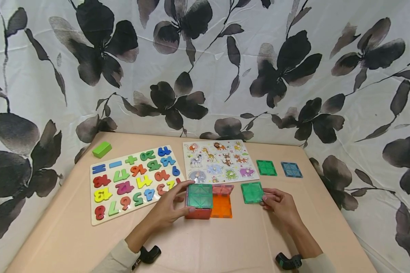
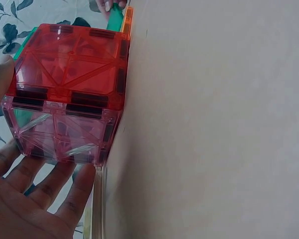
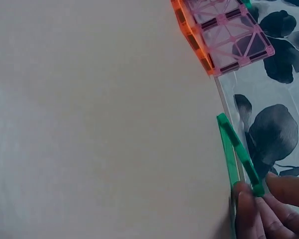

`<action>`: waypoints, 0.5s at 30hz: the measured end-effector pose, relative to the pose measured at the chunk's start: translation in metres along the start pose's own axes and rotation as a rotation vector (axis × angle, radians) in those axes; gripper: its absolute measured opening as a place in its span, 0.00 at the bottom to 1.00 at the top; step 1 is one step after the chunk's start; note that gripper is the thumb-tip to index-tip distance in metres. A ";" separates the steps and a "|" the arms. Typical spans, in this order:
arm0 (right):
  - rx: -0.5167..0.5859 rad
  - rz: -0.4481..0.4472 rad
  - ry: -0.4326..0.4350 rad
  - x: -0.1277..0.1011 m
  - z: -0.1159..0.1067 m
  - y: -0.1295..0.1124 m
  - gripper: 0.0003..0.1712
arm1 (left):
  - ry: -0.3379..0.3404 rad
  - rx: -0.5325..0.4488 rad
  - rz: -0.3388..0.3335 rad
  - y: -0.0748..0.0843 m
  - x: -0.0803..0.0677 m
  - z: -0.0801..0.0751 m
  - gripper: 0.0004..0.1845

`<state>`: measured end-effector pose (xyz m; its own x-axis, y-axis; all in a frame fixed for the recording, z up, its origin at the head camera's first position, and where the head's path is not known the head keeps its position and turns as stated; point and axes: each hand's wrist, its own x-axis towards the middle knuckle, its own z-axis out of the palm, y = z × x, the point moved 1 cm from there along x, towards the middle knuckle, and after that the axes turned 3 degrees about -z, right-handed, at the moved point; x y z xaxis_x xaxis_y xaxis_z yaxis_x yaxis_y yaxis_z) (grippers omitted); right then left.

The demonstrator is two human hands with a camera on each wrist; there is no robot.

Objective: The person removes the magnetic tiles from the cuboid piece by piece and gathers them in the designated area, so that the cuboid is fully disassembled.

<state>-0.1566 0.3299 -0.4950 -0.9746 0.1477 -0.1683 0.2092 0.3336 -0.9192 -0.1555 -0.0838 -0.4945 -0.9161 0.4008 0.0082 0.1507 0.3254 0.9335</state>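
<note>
- The green tile (image 1: 252, 192) is at 3 o'clock from the tile box (image 1: 199, 201), apart from it; it looks like thin, stiff, light plastic, smooth enough to slip, so a pinch at one edge suits it.
- The right hand (image 1: 281, 206) pinches it by its 3 o'clock edge, between thumb and fingers.
- The box is probably light too, with rigid walls but seams that a knock could part; the dark strips (image 2: 88, 99) along its edges may be magnets. Best held across opposite sides, gently.
- The left hand (image 1: 171, 203) grips the box from 9 o'clock.
- At the box's 3 o'clock side an orange tile (image 1: 221, 208) lies on the bench (image 1: 239, 242), a pink tile (image 1: 223, 189) upright at its 12 o'clock edge.
- Farther out, toward 2 o'clock, lie a second green tile (image 1: 266, 167) and a blue tile (image 1: 292, 170); the animal board (image 1: 205, 149) is at 1.
</note>
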 end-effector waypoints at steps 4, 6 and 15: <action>-0.175 -0.068 0.035 -0.002 -0.001 -0.002 0.21 | 0.001 -0.004 -0.002 0.000 0.000 0.000 0.41; -0.294 -0.114 0.065 -0.004 -0.002 -0.004 0.19 | 0.000 -0.003 0.000 0.000 0.000 0.000 0.41; -0.507 -0.385 0.092 -0.010 0.018 -0.033 0.21 | 0.001 -0.007 -0.010 0.000 0.000 0.000 0.41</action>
<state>-0.1552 0.3009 -0.4691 -0.9812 0.0015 0.1928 -0.1210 0.7738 -0.6217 -0.1556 -0.0840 -0.4944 -0.9181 0.3965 -0.0011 0.1387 0.3238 0.9359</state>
